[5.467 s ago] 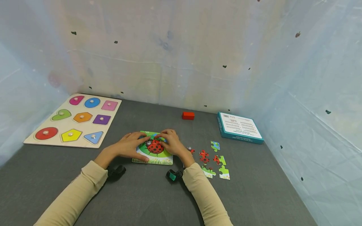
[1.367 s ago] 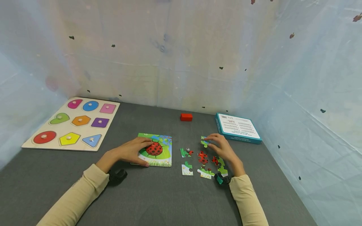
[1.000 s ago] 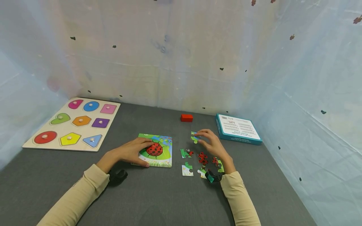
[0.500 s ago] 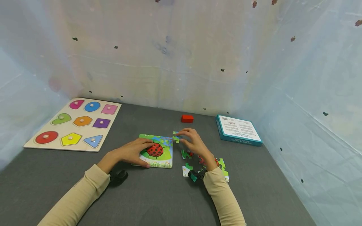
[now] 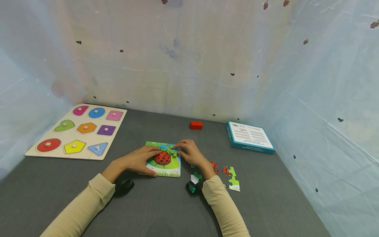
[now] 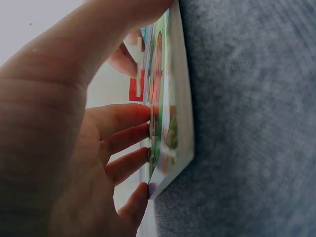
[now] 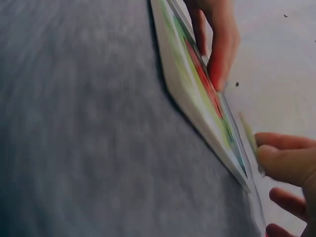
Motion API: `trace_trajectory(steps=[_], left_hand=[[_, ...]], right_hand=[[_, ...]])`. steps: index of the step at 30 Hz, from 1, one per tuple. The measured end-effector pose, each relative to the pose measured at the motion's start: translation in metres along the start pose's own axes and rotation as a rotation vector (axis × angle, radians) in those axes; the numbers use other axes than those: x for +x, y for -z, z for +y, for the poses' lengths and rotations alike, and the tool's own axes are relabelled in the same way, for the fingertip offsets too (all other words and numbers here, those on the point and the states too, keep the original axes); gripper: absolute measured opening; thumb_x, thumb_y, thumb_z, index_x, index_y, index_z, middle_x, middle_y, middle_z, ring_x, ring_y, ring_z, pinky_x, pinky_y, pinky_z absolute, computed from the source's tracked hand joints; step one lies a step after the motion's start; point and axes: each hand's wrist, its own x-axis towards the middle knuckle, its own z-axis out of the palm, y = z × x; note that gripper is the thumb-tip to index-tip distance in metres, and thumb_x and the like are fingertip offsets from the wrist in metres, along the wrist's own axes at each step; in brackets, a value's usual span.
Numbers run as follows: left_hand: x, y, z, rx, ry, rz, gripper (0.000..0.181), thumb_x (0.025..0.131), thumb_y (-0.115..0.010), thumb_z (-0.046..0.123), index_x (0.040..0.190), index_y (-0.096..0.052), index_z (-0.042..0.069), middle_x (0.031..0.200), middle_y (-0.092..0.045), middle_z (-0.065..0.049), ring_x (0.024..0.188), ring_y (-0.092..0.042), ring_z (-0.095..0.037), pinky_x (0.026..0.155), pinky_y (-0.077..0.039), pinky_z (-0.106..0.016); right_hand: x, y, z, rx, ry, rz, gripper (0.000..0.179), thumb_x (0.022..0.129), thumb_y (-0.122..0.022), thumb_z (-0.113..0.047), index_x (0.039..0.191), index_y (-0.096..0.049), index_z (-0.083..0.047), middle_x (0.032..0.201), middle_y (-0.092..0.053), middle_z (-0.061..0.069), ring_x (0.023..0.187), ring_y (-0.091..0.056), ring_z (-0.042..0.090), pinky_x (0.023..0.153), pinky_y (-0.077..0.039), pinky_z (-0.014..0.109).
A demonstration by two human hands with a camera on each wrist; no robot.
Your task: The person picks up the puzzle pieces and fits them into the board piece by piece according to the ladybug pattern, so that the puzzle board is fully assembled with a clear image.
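The puzzle board [image 5: 167,172] with a red ladybug picture lies on the dark table. My left hand [image 5: 137,160] rests on its left part, fingertips on the picture and thumb by the near edge; in the left wrist view its fingers touch the board's face. My right hand [image 5: 190,153] pinches a green-and-blue jigsaw piece [image 7: 248,136] between thumb and fingers. That piece is tilted just above the board's far right corner, and the right wrist view shows a gap under it. Loose jigsaw pieces [image 5: 234,183] lie right of the board, some hidden by my right forearm.
A wooden shape board [image 5: 65,135] with knobbed coloured shapes lies at the back left. A red block [image 5: 196,125] sits behind the ladybug board. At the back right is a flat teal box [image 5: 251,136]. Plastic sheeting [image 5: 189,75] walls the table's back and sides.
My right hand left the board, took a green-and-blue jigsaw piece from the top right of the loose pieces, and carried it left over the board's far right corner. My left hand stayed put.
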Motion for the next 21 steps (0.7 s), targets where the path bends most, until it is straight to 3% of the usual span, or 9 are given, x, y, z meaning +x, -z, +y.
trace_trajectory(steps=[8, 14, 21], left_hand=[[-0.001, 0.001, 0.000, 0.003, -0.006, 0.009, 0.089, 0.072, -0.068, 0.060, 0.140, -0.043, 0.008, 0.141, -0.039, -0.013, 0.130, -0.035, -0.036, 0.100, -0.031, -0.057], [-0.001, 0.002, 0.000, 0.001, -0.009, 0.010, 0.090, 0.072, -0.067, 0.062, 0.140, -0.043, 0.008, 0.141, -0.039, -0.013, 0.129, -0.035, -0.036, 0.100, -0.032, -0.057], [-0.001, 0.000, -0.001, 0.005, -0.009, 0.010, 0.090, 0.072, -0.067, 0.062, 0.140, -0.043, 0.008, 0.141, -0.039, -0.012, 0.130, -0.035, -0.035, 0.100, -0.032, -0.057]], right_hand=[[0.001, -0.006, -0.007, -0.049, -0.121, -0.042, 0.022, 0.089, -0.063, -0.008, 0.110, -0.068, -0.010, 0.120, -0.057, 0.012, 0.118, -0.042, 0.036, 0.095, -0.034, 0.055], [0.001, -0.008, -0.010, -0.072, -0.149, -0.031, 0.022, 0.089, -0.063, -0.011, 0.110, -0.068, -0.012, 0.120, -0.057, 0.011, 0.118, -0.042, 0.034, 0.093, -0.036, 0.055], [0.001, -0.010, -0.012, -0.029, -0.164, -0.027, 0.022, 0.089, -0.063, -0.011, 0.110, -0.068, -0.010, 0.120, -0.055, 0.012, 0.116, -0.042, 0.036, 0.092, -0.037, 0.053]])
